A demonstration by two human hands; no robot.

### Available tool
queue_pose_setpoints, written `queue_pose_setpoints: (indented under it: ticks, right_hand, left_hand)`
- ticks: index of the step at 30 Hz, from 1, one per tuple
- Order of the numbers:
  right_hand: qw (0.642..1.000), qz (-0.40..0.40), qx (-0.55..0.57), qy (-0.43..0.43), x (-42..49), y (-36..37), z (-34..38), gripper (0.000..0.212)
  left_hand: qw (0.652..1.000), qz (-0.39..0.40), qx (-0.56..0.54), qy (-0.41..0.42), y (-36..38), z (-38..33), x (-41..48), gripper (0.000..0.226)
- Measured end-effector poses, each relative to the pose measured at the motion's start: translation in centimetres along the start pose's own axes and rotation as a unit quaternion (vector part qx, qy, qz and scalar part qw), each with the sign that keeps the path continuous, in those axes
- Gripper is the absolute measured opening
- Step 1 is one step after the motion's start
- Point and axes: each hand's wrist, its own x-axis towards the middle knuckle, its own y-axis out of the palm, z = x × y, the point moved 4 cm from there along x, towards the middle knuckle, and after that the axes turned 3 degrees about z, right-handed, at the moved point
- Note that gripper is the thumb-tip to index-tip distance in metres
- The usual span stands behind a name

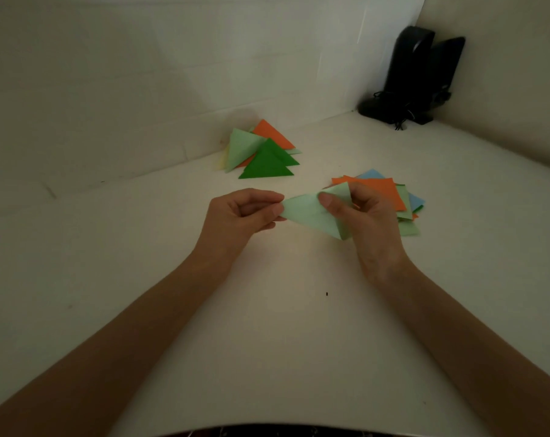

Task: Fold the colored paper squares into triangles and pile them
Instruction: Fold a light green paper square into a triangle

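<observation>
The white table (pixel 141 279) carries everything. At its far side lies the pile of folded triangles (pixel 264 162), in green, light green, orange and yellow. I take this pile as the reference. The two black speakers (pixel 418 77) stand behind the pile and to its right, in the corner. The stack of unfolded squares (pixel 390 190) lies to the right of the pile and nearer to the person.

The light green paper (pixel 308 212) is held in front of the pile, toward the person, and it seems lifted a little off the table. It has already almost the shape of a triangle. Its long edge runs from a left tip down to a right corner, so it lies across the line to the pile, not along it. I judge the crease is the step in hand, and the way to the pile is then straight forward.

The left hand (pixel 235 216) is nearer to the pile's side. It pinches the left tip between thumb and forefinger, and the other fingers are curled in. The right hand (pixel 371 222) grips the wide end: the thumb presses on the top layer, and the fingers are bent behind the paper.
</observation>
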Motion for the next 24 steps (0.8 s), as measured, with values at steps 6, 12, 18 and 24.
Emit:
queue_pose_setpoints:
  ticks: [6, 12, 18, 24]
  right_hand:
    - [1.000, -0.019, 0.001, -0.005, 0.16, -0.16, 0.02, 0.009]
    - [0.999, -0.027, 0.015, -0.020, 0.08, -0.16, 0.17, 0.011]
    - [0.999, -0.012, 0.041, -0.027, 0.17, -0.31, 0.43, 0.005]
    - [0.998, -0.009, 0.052, -0.036, 0.35, -0.83, 0.65, 0.006]
  left_hand:
    - [1.000, -0.001, -0.014, 0.013, 0.04, -0.44, -0.03, 0.023]
    - [0.999, -0.006, -0.027, 0.016, 0.20, -0.78, -0.11, 0.026]
    - [0.999, -0.021, -0.041, 0.000, 0.05, -0.96, -0.29, 0.020]
    - [0.998, -0.024, -0.053, -0.037, -0.58, -0.88, -0.27, 0.011]
